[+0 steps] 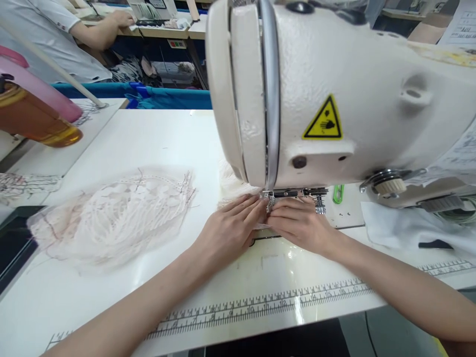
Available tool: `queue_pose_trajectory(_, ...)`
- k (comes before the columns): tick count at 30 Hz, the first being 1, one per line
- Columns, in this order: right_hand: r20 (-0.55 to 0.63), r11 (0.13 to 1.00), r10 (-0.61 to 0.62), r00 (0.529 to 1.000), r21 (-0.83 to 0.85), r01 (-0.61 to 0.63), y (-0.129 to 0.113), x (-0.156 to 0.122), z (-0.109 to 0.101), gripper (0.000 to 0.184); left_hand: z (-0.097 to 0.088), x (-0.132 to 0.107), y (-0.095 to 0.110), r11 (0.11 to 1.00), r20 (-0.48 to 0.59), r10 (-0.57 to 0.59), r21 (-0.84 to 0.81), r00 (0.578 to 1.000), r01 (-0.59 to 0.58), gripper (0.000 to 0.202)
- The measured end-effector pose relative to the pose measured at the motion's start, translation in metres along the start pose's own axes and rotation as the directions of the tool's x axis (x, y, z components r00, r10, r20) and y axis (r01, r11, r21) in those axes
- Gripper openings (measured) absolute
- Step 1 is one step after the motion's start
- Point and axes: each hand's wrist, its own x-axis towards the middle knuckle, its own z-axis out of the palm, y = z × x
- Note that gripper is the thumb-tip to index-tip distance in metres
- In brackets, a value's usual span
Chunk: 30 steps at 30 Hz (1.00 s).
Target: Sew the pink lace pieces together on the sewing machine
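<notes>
My left hand (230,229) lies flat on the white table, fingers stretched toward the presser foot (270,198) of the cream sewing machine (334,94). It presses a small pale fabric piece (232,188) that runs under the machine head. My right hand (299,224) lies flat just right of the foot, fingers together and pointing left, pressing the same piece. The fingertips of both hands almost meet at the needle area. Most of the fabric under the hands is hidden.
A heap of pale lace pieces (119,215) lies left on the table (148,139). A printed ruler strip (260,305) runs along the front edge. An amber bottle (33,116) stands far left. Another person's arm (100,29) works at a bench behind. White cloth (401,228) lies right.
</notes>
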Motion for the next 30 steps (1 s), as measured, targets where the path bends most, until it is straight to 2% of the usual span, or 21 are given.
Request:
queue_pose_trajectory(5, -0.006, 1.0, -0.007, 1.0, -0.021, 0.007, -0.003, -0.003, 0.002, 0.025, 0.0, -0.001, -0.004, 0.999, 0.005, 0.047, 0.012, 0.999, -0.047, 0.037)
queue_pose_trajectory(16, 0.007, 1.0, 0.01, 1.0, 0.002, -0.01, -0.002, 0.0, 0.0, 0.023, 0.001, 0.001, -0.001, 1.0, -0.01, -0.003, 0.023, 1.0, 0.003, 0.036)
queue_pose_trajectory(23, 0.068, 1.0, -0.008, 0.998, -0.005, 0.008, 0.004, 0.001, -0.004, 0.025, 0.001, 0.001, 0.003, 0.999, -0.001, -0.011, 0.046, 1.0, 0.011, 0.037)
queue_pose_trajectory(30, 0.052, 1.0, -0.014, 0.999, 0.005, 0.014, 0.012, -0.005, -0.003, 0.024, 0.003, 0.001, 0.01, 0.997, 0.001, -0.048, 0.058, 0.999, 0.048, 0.037)
